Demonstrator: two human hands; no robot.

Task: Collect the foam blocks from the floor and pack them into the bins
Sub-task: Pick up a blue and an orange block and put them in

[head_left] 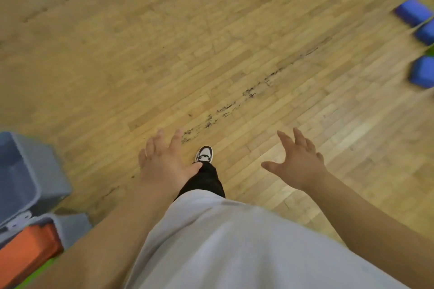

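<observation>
Two bins (44, 171) stand at the left edge, one behind the other, both grey and blurred. The far bin shows only its bare inside. The near bin (68, 225) holds an orange block (25, 251), with a strip of green below it that I cannot identify. Just right of the bins, the left hand (164, 164) hangs palm down over the floor (141, 54), fingers spread and loose, holding nothing. Beside its thumb a black trouser leg (206, 180) ends in a black-and-white shoe (204, 153) planted on the boards. A pale shirt (234, 241) fills the bottom middle. Dark scuff marks (253, 91) run diagonally across the wood, from near the left hand up toward the right. The right hand (298, 166) is also palm down and splayed, fingers relaxed and empty. Three blue blocks (412, 10) lie on the floor at the far right edge, partly cut off, well apart from both hands and from the bins; the nearest one (422, 71) sits apart from the other two.
</observation>
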